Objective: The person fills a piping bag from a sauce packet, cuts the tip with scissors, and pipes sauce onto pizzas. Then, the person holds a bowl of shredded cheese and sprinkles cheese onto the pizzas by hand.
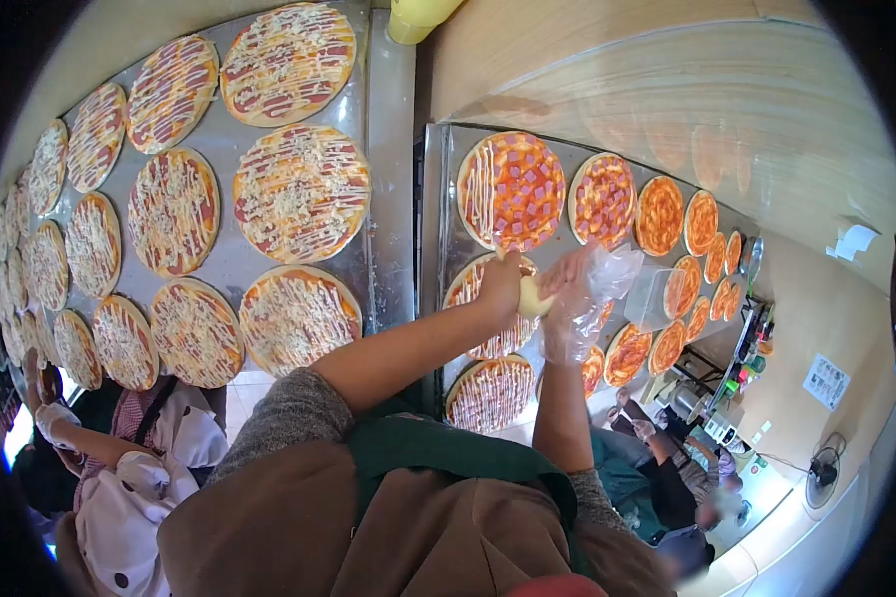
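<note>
My bare left hand is wrapped round a pale yellow, soft-looking sauce bag. My right hand, in a clear plastic glove, closes on the same bag from the other side. Just beyond both hands lies a pizza with diced ham, striped with white sauce only along its left part. Under my hands, a striped pizza is partly hidden. Nearer my body is another striped pizza. The bag's tip cannot be made out.
Pizzas with red sauce continue along the right-hand table, beside a clear plastic container. On the left metal table lie rows of pizzas with grated topping. Co-workers stand at left and right. A yellow container sits at top.
</note>
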The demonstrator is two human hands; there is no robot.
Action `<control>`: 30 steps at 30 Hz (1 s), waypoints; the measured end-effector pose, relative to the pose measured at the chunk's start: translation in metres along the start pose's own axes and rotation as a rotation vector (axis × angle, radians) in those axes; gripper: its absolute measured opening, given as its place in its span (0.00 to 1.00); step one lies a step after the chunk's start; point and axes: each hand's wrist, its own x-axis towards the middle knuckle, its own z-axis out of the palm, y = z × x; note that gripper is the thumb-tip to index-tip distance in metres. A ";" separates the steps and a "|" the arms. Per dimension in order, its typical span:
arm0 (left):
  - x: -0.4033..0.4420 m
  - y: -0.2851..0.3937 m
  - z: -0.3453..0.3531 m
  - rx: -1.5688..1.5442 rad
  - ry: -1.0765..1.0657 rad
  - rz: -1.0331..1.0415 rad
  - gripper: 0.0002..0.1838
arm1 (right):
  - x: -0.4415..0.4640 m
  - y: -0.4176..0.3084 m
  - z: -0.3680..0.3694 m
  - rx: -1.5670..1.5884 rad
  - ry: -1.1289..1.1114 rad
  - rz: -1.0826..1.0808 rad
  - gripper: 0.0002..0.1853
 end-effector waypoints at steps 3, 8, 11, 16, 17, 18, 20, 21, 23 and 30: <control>0.011 0.025 0.023 0.115 0.031 0.053 0.20 | 0.019 -0.009 0.018 -0.258 0.189 -0.009 0.11; 0.025 0.093 0.078 0.049 0.026 0.128 0.20 | 0.078 -0.026 0.042 -1.447 0.178 -0.254 0.11; 0.015 0.061 0.054 0.019 0.024 0.132 0.19 | 0.048 -0.011 0.020 -1.443 0.226 -0.605 0.11; -0.016 0.008 0.011 0.112 0.074 -0.064 0.15 | -0.009 -0.027 0.027 0.008 0.256 0.133 0.10; -0.009 0.009 0.013 0.118 0.043 -0.027 0.15 | -0.003 -0.032 0.031 -0.040 0.289 0.089 0.09; 0.003 0.022 0.024 0.125 0.011 0.014 0.15 | 0.014 -0.034 0.038 -0.088 0.320 0.042 0.09; 0.026 0.060 0.054 0.137 -0.020 0.078 0.14 | 0.056 -0.025 0.041 -0.385 0.262 -0.187 0.09; 0.033 0.078 0.068 0.144 -0.015 0.090 0.13 | 0.073 -0.017 0.036 -0.539 0.214 -0.276 0.08; 0.046 0.087 0.083 0.116 0.080 0.137 0.15 | 0.099 0.003 0.026 -0.735 0.183 -0.381 0.07; -0.016 0.008 0.015 0.283 0.104 0.012 0.20 | -0.004 0.001 -0.002 -0.383 0.195 -0.021 0.07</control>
